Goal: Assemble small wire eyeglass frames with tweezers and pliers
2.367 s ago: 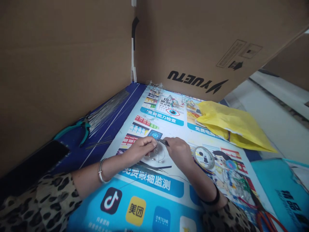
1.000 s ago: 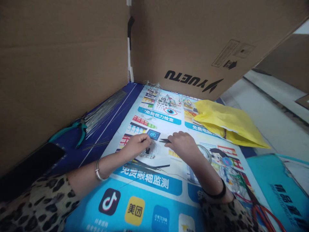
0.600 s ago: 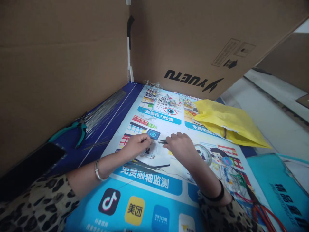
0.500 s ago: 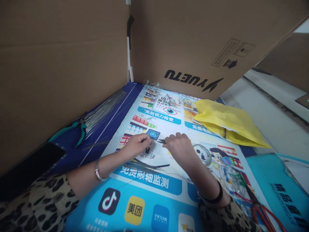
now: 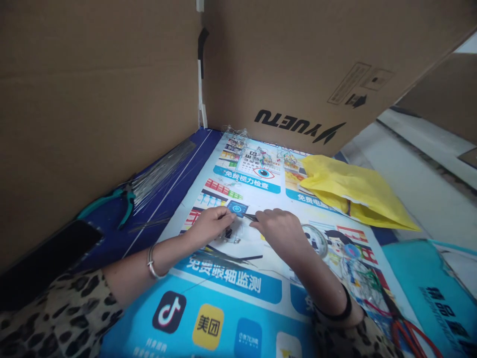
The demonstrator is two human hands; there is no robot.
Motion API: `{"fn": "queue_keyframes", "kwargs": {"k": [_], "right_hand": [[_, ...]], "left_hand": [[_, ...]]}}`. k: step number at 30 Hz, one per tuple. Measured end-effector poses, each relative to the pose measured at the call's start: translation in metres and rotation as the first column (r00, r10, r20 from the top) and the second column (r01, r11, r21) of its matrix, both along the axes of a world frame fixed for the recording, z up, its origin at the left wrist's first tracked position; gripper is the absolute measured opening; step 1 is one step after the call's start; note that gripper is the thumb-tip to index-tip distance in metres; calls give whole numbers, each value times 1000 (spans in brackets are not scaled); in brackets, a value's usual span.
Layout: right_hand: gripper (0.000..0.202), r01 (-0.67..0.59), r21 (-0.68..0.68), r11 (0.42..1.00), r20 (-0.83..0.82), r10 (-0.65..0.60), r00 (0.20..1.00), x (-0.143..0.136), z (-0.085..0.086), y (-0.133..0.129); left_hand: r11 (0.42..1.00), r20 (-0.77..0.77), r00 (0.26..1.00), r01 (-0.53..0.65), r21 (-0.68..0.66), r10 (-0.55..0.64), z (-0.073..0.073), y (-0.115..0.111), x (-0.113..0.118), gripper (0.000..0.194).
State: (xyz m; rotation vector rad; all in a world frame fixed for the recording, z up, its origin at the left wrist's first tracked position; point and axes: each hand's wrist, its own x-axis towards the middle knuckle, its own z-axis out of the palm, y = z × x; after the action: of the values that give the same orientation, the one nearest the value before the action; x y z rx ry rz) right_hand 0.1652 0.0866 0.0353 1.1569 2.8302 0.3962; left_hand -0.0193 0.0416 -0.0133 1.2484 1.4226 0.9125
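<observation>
My left hand (image 5: 213, 223) is closed in a pinch over the printed sheet (image 5: 231, 248); what sits between its fingertips is too small to name. Below those fingertips hangs or lies a thin clear wire piece with small beads (image 5: 234, 236). My right hand (image 5: 278, 226) is wrapped round dark pointed tweezers (image 5: 251, 217), whose tips point left and reach close to my left fingertips. Whether the tips touch anything cannot be made out. Dark thin strips (image 5: 238, 257) lie on the sheet just below both hands.
Teal-handled pliers (image 5: 128, 204) and a bundle of thin wires (image 5: 164, 171) lie at left beside a black object (image 5: 55, 253). Cardboard walls (image 5: 112, 74) stand behind. At right are a yellow bag (image 5: 357, 191), a tape roll (image 5: 316, 240), tangled wires and red-handled scissors (image 5: 410, 333).
My right hand has turned slightly, its forearm and wrist shifting a little right. The tweezers' tips have moved slightly left, closer to my left fingertips. My left hand is nearly unchanged.
</observation>
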Motion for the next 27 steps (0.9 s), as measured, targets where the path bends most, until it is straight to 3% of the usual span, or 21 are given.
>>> {"fn": "queue_keyframes", "kwargs": {"k": [7,12,17,20,27], "right_hand": [[21,-75,-63,995,-37,73,997,-12,3,-15],[23,-114,-120,986,-57,107,993,-5,8,-9],[30,-67,-153,986,-164,42,986,5,17,4],[32,-53,-185,981,-135,28,991,3,16,5],[35,-65,-265,962,-115,36,993,0,9,6]], "left_hand": [[996,-8,1000,30,84,-29,1,-1,-1,32],[995,-30,998,58,84,-56,2,-1,-2,31],[988,-183,981,81,130,-56,7,-1,-2,30],[978,-234,969,124,170,-82,7,-2,-2,31],[963,-145,976,188,191,-162,2,-3,-4,30]]}}
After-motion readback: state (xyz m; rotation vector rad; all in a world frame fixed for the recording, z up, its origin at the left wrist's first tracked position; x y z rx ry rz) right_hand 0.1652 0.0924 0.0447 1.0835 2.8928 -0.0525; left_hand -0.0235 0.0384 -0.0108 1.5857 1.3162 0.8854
